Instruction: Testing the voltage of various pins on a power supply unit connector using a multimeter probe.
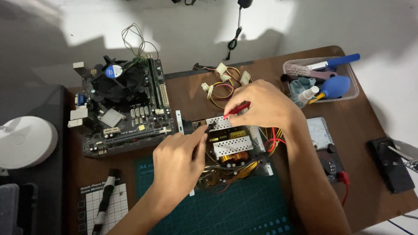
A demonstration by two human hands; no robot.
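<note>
Probes on opened power supply (230,150) atop green cutting mat (244,209): left hand (176,165) pinching black probe (208,127), right hand (261,104) gripping red probe (237,109). Best kept steady, tips apart, clear of neighbouring coils and heatsinks.

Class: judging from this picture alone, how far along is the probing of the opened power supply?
Done: the power supply lies uncovered on the green mat. In hand: the right hand holds the red probe and the left hand the black probe to its top. Left: which points remain cannot be told.
</note>
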